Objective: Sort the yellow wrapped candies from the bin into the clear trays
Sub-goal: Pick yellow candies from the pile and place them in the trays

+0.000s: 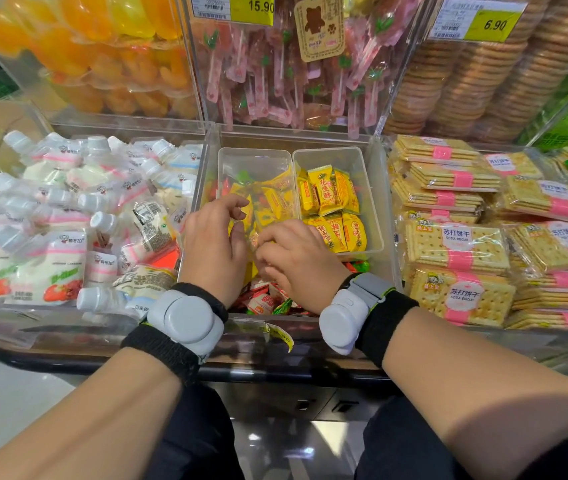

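We record two rectangular trays of clear, thin plastic, the left tray point(254, 161) and the right tray point(344, 162), seated side by side in the transparent acrylic bin point(293, 139). Glossy, crinkled yellow wrapped candies point(331, 199) sit packed in the right tray and jumbled in the left. The left hand point(215, 244) and right hand point(296, 261) are curled over the left tray's near end. We cannot tell whether either hand grasps a candy.

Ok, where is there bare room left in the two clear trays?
Bare floor at the far end of the left tray; a strip at the far end of the right tray. Crowded: the left tray's near half, under the left hand and right hand, and the right tray's packed yellow candies.
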`<state>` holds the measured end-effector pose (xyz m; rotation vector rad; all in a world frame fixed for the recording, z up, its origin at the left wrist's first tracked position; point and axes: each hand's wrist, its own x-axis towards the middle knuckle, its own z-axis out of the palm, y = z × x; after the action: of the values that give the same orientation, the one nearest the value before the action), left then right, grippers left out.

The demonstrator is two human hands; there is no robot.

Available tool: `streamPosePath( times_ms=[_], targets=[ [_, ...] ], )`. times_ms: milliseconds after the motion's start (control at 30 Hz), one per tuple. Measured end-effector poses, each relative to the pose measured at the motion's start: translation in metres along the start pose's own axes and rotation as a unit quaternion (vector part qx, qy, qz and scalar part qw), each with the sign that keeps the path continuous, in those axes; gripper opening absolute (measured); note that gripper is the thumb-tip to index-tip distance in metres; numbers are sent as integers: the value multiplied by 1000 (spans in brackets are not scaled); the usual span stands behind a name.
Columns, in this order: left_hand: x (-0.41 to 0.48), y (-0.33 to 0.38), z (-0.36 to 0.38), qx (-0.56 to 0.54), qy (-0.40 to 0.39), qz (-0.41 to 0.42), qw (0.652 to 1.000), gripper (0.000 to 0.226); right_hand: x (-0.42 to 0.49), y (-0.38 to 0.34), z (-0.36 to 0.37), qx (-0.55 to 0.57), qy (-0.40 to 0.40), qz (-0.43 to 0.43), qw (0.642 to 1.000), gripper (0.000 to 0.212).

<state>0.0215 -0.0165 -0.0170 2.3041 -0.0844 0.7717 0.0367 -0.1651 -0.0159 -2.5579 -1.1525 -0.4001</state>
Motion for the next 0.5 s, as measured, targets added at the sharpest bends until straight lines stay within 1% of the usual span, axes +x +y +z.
streamPosePath(
  times_ms=[133, 200, 267, 333, 400, 500],
  targets=[
    [-1, 1, -2, -35, 8, 10, 999, 28, -2, 4, -3, 63, 47, 48, 996, 2],
    [-2, 2, -3, -30, 4, 22, 999, 29, -3, 6, -5, 120, 74, 67, 988, 1],
    [-4, 4, -4, -18, -11, 36, 999, 34, -4, 7, -8, 188, 108, 112, 970, 2],
    [-7, 9, -3, -24, -33, 56, 998, 37, -6, 10, -12, 241, 143, 180, 943, 3],
    [-8, 16, 0, -28, -64, 63, 996, 40, -8, 13, -16, 262, 171, 222, 924, 5],
    [-9, 24, 7, -37, -112, 68, 991, 40, -13, 12, -21, 267, 204, 242, 910, 8]
  ],
)
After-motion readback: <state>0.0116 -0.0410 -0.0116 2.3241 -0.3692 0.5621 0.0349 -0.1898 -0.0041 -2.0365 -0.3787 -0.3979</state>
